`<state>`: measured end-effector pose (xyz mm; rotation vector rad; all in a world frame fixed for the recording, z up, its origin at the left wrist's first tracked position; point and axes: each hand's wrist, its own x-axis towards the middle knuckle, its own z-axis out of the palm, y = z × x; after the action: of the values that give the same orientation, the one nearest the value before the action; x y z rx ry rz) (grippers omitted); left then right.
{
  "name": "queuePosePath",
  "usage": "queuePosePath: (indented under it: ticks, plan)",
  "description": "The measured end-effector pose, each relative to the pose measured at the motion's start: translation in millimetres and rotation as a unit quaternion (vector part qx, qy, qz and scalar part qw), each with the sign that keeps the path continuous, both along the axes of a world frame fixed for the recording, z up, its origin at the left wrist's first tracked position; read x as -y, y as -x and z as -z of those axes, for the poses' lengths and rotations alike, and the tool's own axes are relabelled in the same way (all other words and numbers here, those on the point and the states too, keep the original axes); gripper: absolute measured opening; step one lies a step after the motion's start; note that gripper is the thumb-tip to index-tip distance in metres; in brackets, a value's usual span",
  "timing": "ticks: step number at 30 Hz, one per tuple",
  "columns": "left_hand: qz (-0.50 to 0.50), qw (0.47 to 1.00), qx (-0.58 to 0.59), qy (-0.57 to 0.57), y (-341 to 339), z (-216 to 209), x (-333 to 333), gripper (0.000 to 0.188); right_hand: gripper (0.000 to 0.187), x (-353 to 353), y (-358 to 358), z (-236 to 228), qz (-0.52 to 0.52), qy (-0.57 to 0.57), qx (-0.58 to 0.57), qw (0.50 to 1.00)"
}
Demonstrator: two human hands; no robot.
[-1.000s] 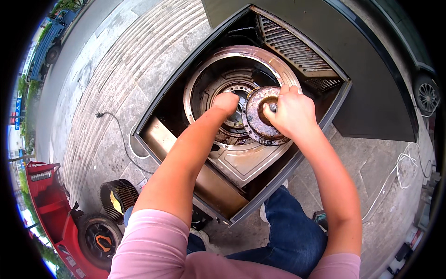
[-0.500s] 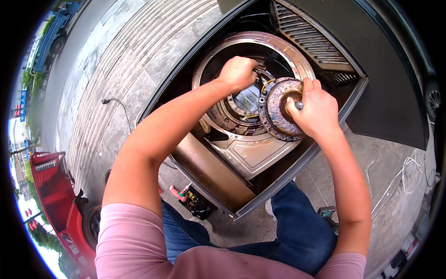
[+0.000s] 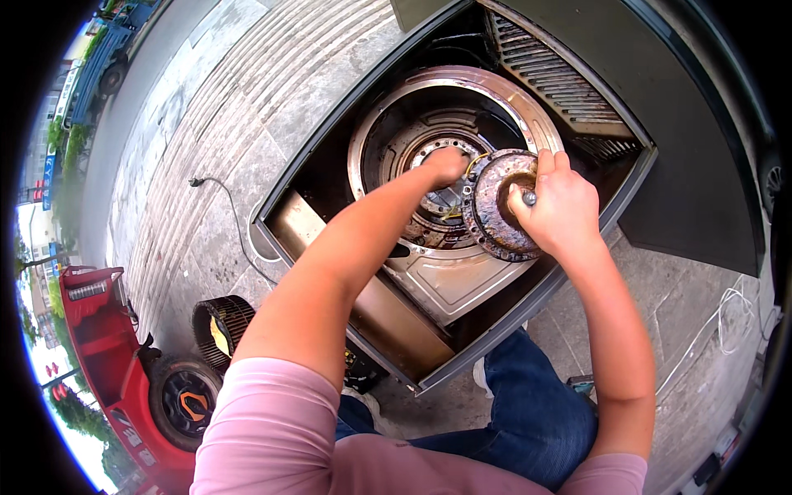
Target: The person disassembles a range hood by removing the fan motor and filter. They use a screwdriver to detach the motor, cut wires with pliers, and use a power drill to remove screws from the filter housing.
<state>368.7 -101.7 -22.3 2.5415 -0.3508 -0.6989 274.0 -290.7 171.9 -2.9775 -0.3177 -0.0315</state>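
Observation:
My right hand point(image 3: 561, 198) grips a round, grease-stained motor point(image 3: 495, 223) by its rim, with the thumb beside the metal shaft point(image 3: 529, 199) at its centre. The motor is tilted over the right side of the round fan housing point(image 3: 360, 153) in an opened range hood. My left hand point(image 3: 448, 165) reaches into that housing, close to the motor's left edge. Its fingers are blurred and point away, so what they touch is hidden. A yellow wire point(image 3: 476, 160) runs between the motor and the opening beneath it.
A slotted vent point(image 3: 561, 70) lies at the hood's far right, beside a dark panel point(image 3: 693, 148). On the paving to the left are a power cord with a plug point(image 3: 196, 181) and a fan wheel point(image 3: 223, 330). A red vehicle point(image 3: 107, 355) stands farther left; white cable point(image 3: 730, 318) lies at right.
My left hand has moved down and slightly right, deeper into the housing. The left arm has swung right, uncovering the fan wheel. My right hand still holds the motor in nearly the same place.

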Motion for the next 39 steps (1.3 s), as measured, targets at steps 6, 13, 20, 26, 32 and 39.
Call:
queuePosePath:
  ticks: [6, 13, 20, 26, 32, 39]
  plan:
    - [-0.013, 0.995, 0.088, 0.046, -3.2, -60.9, 41.7, 0.033, 0.044, 12.3, 1.3, 5.5, 0.011, -0.005, -0.005, 1.000]
    - [0.088, 0.991, -0.051, 0.087, -15.6, -120.6, -14.9, 0.032, 0.045, 10.0, 1.5, 6.4, 0.008, 0.008, -0.006, 1.000]
    - [-0.012, 0.915, 0.313, 0.256, 70.7, -245.8, -152.7, 0.037, 0.046, 3.2, 11.9, -6.7, 0.037, 0.052, -0.061, 0.996]
    - [-0.221, 0.881, 0.315, 0.273, 192.0, -210.7, -285.0, 0.024, 0.043, 21.0, 31.0, -3.1, -0.008, 0.115, -0.025, 0.993]
    - [-0.226, 0.939, 0.157, 0.205, 245.2, -102.9, -327.7, 0.022, 0.063, 48.6, 20.1, 6.3, 0.064, 0.038, -0.111, 0.991]
    - [-0.032, 0.990, 0.039, 0.128, 271.9, -32.9, -310.9, 0.022, 0.092, 45.3, 21.2, -17.1, 0.206, 0.041, -0.201, 0.957]
